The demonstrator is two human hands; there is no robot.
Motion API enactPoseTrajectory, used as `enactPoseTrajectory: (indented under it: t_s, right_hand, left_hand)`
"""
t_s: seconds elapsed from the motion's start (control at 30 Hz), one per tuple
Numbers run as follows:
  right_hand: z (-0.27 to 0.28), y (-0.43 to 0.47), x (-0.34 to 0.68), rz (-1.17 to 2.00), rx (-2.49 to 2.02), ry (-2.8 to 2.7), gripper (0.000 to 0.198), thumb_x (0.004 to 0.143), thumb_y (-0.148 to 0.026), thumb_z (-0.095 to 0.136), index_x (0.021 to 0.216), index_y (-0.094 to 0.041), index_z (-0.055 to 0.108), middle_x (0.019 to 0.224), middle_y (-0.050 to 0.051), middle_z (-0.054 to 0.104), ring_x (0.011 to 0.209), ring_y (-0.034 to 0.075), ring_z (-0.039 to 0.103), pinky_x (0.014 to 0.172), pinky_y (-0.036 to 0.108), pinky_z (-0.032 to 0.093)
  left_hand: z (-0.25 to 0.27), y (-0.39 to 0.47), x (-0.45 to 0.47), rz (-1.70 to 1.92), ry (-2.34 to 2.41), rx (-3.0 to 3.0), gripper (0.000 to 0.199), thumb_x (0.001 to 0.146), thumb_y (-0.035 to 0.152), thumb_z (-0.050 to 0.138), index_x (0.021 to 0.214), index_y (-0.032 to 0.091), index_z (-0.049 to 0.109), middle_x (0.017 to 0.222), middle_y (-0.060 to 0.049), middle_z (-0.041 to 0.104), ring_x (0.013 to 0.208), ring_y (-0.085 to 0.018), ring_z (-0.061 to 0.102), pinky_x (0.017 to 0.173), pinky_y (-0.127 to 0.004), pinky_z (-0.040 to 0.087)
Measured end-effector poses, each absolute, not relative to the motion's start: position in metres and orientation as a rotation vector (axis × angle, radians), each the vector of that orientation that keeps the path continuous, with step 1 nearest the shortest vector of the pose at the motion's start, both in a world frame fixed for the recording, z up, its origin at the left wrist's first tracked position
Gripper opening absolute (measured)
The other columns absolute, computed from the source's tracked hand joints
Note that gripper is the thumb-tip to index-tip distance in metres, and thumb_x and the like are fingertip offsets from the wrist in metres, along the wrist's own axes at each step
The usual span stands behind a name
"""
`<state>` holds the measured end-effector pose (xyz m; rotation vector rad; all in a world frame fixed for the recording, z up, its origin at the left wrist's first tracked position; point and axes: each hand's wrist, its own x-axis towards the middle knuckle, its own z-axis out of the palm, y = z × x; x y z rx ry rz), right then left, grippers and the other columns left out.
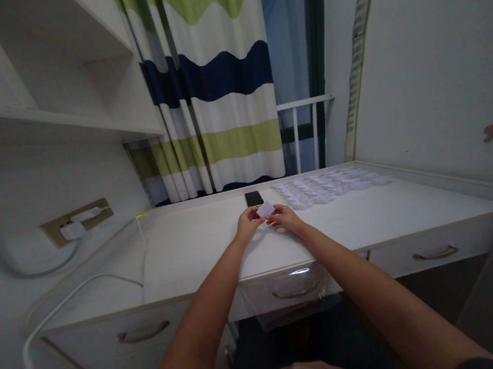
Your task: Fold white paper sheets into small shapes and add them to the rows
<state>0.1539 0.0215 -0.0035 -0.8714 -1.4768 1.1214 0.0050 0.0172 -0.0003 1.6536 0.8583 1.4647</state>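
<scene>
Between my two hands, just above the white desk (191, 246), is a small folded piece of white paper (265, 209). My left hand (248, 223) pinches its left side. The fingers of my right hand (285, 217) close on its right side. Directly behind the hands lies a dark phone-like rectangle (254, 198), partly covered by them. To the right, rows of small folded white paper pieces (328, 186) are spread over the back of the desk.
A white cable (73, 287) crosses the desk's left end, near a wall socket with plugs (73, 230). A shelf (57, 124) overhangs at upper left. A striped curtain (227, 78) hangs behind the desk. Clear plastic (284, 297) drapes over the front edge.
</scene>
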Motion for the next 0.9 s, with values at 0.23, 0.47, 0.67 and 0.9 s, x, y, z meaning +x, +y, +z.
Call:
enactPoseTrajectory:
  t_s: [0.23, 0.47, 0.67, 0.9]
  right_hand:
    - [-0.0011, 0.0213, 0.1548, 1.157, -0.813, -1.457, 0.029, 0.053, -0.027, 0.072, 0.076, -0.014, 0.060, 0.064, 0.002, 0.064, 0.057, 0.012, 0.060, 0.055, 0.023, 0.048]
    - [-0.0037, 0.0245, 0.1545, 1.151, -0.815, -1.472, 0.029, 0.054, -0.032, 0.072, 0.073, -0.014, 0.060, 0.062, 0.002, 0.065, 0.056, 0.012, 0.060, 0.053, 0.022, 0.048]
    - [-0.0035, 0.0249, 0.1548, 1.074, -0.826, -1.462, 0.031, 0.055, -0.039, 0.071, 0.069, -0.015, 0.057, 0.051, -0.001, 0.060, 0.047, 0.010, 0.056, 0.044, 0.020, 0.042]
    - [-0.0002, 0.0210, 0.1548, 1.194, -0.700, -1.395, 0.030, 0.050, -0.032, 0.073, 0.072, -0.016, 0.059, 0.064, 0.002, 0.065, 0.063, 0.014, 0.062, 0.062, 0.027, 0.049]
  left_hand:
    - [0.0006, 0.0143, 0.0073, 1.376, 0.876, 1.572, 0.027, 0.053, 0.019, 0.071, 0.076, 0.013, 0.056, 0.071, -0.003, 0.062, 0.066, -0.014, 0.058, 0.063, -0.028, 0.047]
    - [0.0005, 0.0166, 0.0059, 1.384, 0.897, 1.557, 0.021, 0.053, 0.013, 0.068, 0.071, 0.012, 0.058, 0.065, -0.003, 0.064, 0.063, -0.014, 0.059, 0.062, -0.027, 0.045]
    - [0.0021, 0.0169, 0.0050, 1.413, 0.914, 1.537, 0.018, 0.053, 0.012, 0.065, 0.069, 0.013, 0.057, 0.061, 0.000, 0.059, 0.059, -0.011, 0.055, 0.057, -0.023, 0.045]
    - [0.0050, 0.0095, 0.0036, 1.394, 1.003, 1.386, 0.016, 0.059, 0.016, 0.060, 0.074, 0.016, 0.055, 0.067, 0.000, 0.059, 0.055, -0.011, 0.057, 0.049, -0.022, 0.044]
